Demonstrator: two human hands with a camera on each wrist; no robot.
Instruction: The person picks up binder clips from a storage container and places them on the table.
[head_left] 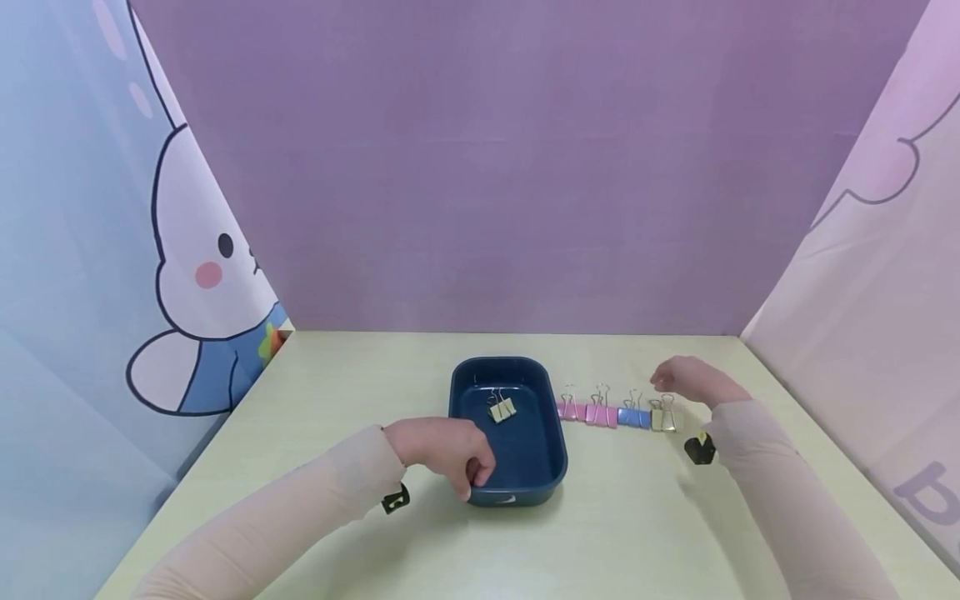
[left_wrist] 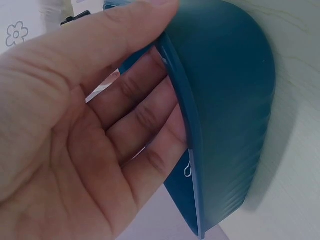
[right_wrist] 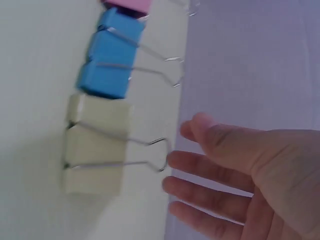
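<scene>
My left hand [head_left: 448, 452] grips the near left rim of a dark blue rectangular bin [head_left: 553, 475]. In the left wrist view its thumb lies outside the bin wall [left_wrist: 225, 90] and the fingers curl inside. A cream binder clip [head_left: 502, 410] lies in the bin. To the right, a row of binder clips stretches away: pink clips [head_left: 602, 416], a blue one [head_left: 634, 418] and a cream one [head_left: 663, 420] at the end. Over that end hovers my right hand [head_left: 693, 379]. Its fingers hold nothing; in the right wrist view they are close by the wire handles of the cream clip [right_wrist: 97, 145].
The pale table [head_left: 360, 375] carries the bin and the clip row. Behind it rises a purple backdrop [head_left: 517, 208]. A rabbit-printed cloth [head_left: 202, 292] hangs at the left side, and a pale printed cloth [head_left: 885, 333] at the right.
</scene>
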